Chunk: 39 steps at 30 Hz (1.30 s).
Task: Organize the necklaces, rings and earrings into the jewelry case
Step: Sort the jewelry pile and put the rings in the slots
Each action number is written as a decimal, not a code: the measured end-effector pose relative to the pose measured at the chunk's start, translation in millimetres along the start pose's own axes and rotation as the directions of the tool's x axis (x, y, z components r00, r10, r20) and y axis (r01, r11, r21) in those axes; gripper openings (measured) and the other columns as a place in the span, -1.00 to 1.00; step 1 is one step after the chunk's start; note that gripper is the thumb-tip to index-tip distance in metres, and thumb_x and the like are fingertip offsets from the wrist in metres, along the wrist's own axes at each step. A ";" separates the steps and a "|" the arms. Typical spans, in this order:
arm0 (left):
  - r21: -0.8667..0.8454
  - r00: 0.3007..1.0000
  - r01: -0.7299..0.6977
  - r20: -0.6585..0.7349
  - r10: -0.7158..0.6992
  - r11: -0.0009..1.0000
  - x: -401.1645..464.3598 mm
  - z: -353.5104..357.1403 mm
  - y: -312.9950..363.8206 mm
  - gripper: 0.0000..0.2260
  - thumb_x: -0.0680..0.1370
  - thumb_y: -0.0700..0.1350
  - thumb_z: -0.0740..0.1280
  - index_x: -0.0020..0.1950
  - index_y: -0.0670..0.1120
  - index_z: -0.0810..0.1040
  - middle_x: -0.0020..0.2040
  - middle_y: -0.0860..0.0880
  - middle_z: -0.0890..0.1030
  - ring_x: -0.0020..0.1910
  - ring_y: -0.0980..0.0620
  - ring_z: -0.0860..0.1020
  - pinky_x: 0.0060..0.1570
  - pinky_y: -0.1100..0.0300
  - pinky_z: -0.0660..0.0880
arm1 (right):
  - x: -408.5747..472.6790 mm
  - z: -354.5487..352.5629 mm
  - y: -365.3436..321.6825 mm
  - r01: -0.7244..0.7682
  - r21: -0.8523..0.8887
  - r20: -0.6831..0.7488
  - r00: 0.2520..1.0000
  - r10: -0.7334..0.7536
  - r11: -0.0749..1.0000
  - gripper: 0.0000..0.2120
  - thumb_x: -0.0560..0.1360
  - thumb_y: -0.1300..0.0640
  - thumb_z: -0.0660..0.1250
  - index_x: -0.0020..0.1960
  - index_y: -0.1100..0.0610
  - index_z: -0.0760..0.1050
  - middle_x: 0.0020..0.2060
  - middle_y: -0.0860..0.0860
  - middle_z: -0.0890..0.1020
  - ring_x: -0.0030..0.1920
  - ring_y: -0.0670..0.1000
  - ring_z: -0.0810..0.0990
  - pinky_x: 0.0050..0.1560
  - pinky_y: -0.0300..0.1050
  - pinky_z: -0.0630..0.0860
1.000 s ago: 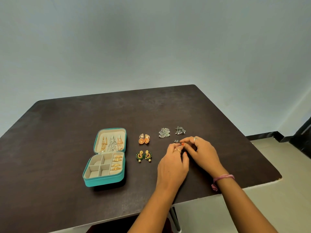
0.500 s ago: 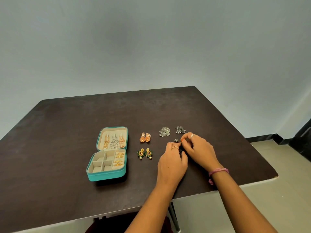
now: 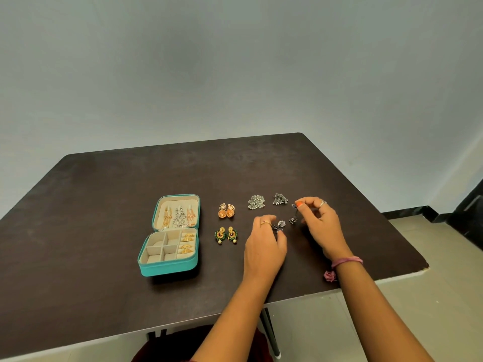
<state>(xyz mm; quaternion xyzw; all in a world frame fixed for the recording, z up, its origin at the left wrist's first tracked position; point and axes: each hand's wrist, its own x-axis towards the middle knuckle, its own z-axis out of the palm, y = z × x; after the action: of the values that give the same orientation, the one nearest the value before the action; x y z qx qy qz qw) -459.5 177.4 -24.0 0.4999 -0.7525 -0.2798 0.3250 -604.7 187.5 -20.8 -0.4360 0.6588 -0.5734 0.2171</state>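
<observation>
Head view: teal jewelry case (image 3: 167, 267) open, beige compartments, gold rings (image 3: 187, 242).

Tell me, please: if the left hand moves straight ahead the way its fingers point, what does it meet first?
Probably the small dark silver earring right at the left hand's fingertips; beyond it the silver earring pair. Depth is uncertain.

A dark earring (image 3: 293, 216) is pinched by the right hand (image 3: 320, 226) above the table (image 3: 104, 205). Another earring (image 3: 279, 226) is held by the left hand (image 3: 264, 246). The open teal jewelry case (image 3: 171, 236) is set well apart.
</observation>
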 end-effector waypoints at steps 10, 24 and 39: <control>0.190 0.985 -0.173 0.016 0.173 0.966 2.7 11.9 -1.2 -0.73 0.60 0.02 0.20 0.24 0.01 0.54 0.22 0.09 0.50 -0.04 -0.05 0.62 -0.14 0.12 0.48 | -1.6 -5.7 -6.2 -0.101 0.301 -0.023 0.993 0.113 0.948 -0.87 0.56 0.29 0.24 -0.05 0.30 0.55 -0.28 0.02 0.66 -0.40 -0.15 0.54 -0.37 -0.29 0.49; -0.142 0.996 -0.082 -0.028 0.079 0.986 4.6 1.9 -4.4 -0.74 0.56 -0.05 0.30 0.25 0.02 0.55 0.18 0.13 0.53 0.02 0.13 0.56 0.01 0.23 0.47 | -13.4 -6.3 -11.6 -0.181 0.498 0.120 0.983 0.140 0.848 -0.80 0.57 0.36 0.18 -0.06 0.19 0.55 -0.18 0.08 0.68 -0.23 -0.08 0.64 -0.20 -0.30 0.58; -0.722 0.997 0.051 -0.008 -0.083 0.690 -10.6 -25.7 1.8 -0.82 0.57 -0.14 0.34 0.13 0.08 0.59 -0.20 0.04 0.58 -0.36 0.21 0.40 -0.41 0.33 0.42 | -31.0 -14.4 -34.6 -0.076 0.173 0.123 0.991 0.055 0.982 -0.83 0.52 0.19 0.35 0.09 0.07 0.61 -0.11 0.02 0.71 -0.34 -0.09 0.61 -0.32 -0.27 0.51</control>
<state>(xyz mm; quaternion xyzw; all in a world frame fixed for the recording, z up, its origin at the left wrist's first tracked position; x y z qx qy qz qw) -437.7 185.5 -8.7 0.3649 -0.5570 -0.5540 0.4997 -588.5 222.6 8.8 -0.4261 0.6054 -0.5954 0.3123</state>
